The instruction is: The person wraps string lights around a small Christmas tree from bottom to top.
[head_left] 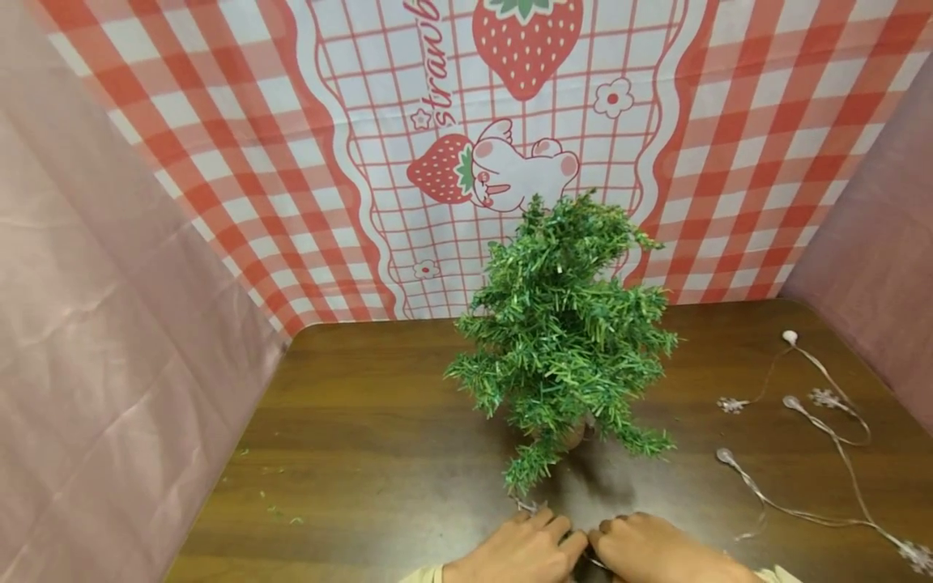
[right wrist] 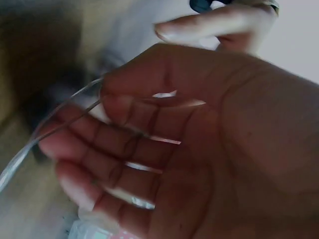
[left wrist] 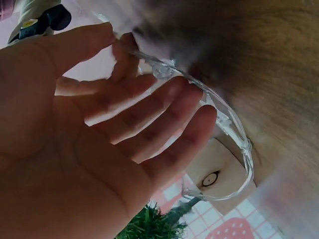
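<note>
A small green artificial tree (head_left: pixel 568 340) stands upright on the table, its tan base (left wrist: pixel 222 169) partly hidden under the branches. In front of it, my left hand (head_left: pixel 521 546) pinches a clear-wired string light (left wrist: pixel 246 144) between thumb and forefinger, the other fingers loosely bent along the wire. Close beside it, my right hand (head_left: pixel 659 551) pinches a thin stretch of that wire (right wrist: pixel 20 159) between thumb and fingertip. A clear ornament (left wrist: pixel 162 71) on the string lies against the left fingertips. From above, the hands hide most of the held wire.
More string light (head_left: pixel 790 512), with round bulbs and snowflake ornaments (head_left: pixel 917 557), lies loosely across the right side of the brown table (head_left: pixel 350 421). Green needle scraps (head_left: pixel 274 510) dot the left side. A red checked strawberry cloth (head_left: pixel 277 162) hangs behind, with pink cloth at both sides.
</note>
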Available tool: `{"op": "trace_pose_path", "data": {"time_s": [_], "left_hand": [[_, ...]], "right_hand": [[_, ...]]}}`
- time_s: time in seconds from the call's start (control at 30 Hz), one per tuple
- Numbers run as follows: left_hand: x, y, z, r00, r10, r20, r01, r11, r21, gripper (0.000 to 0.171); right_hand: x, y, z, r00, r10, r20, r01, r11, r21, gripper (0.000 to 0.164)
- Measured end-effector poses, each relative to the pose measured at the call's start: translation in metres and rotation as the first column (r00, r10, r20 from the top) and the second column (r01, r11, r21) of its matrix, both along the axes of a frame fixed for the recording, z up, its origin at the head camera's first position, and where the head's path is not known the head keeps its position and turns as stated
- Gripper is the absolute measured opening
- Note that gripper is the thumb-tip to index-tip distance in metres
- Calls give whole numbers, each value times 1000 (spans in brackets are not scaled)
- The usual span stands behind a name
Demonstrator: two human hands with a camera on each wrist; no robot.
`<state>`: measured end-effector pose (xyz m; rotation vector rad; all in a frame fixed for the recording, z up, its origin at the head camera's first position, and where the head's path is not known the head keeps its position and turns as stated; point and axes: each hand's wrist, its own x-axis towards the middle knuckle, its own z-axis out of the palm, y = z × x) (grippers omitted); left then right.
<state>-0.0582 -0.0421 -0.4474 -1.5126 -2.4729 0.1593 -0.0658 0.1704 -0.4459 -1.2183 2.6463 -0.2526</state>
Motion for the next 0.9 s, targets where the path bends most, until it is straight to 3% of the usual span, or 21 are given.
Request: {"op": "trace_pose_path", "data": {"time_s": [0.1, 0.17, 0.27, 0.4, 0.53, 0.77, 0.9], "left_hand": [[-1, 0, -1, 1000, 11, -11, -11, 1000, 9, 33], [-2, 0, -1, 999, 28, -18, -28, 1000, -7, 38], [-2, 1, -1, 999, 43, -20, -44, 998, -43, 39], [-1, 2, -1, 999, 37, -23, -39, 998, -56, 26], [-2, 0, -1, 1000, 25, 4, -25, 999, -23, 15], [-1, -1, 5, 999, 6, 32, -6, 1000, -23, 23], [-1, -4, 11, 996, 28, 81, -26, 999, -24, 26]], "right_hand": [[0, 4, 10, 988, -29, 153, 37, 998, -51, 12], [0, 7, 18, 966, -34, 256, 63, 992, -106, 10], [3, 11, 26, 953, 57, 297, 14, 972, -233, 13], [6, 15, 36, 955, 179, 235, -80, 923, -377, 14], [6, 18, 49, 949, 199, 244, -75, 896, -438, 15], [2, 26, 56, 980, 130, 150, -72, 937, -341, 12], [1, 30, 60, 980, 129, 150, -73, 940, -332, 13]]}}
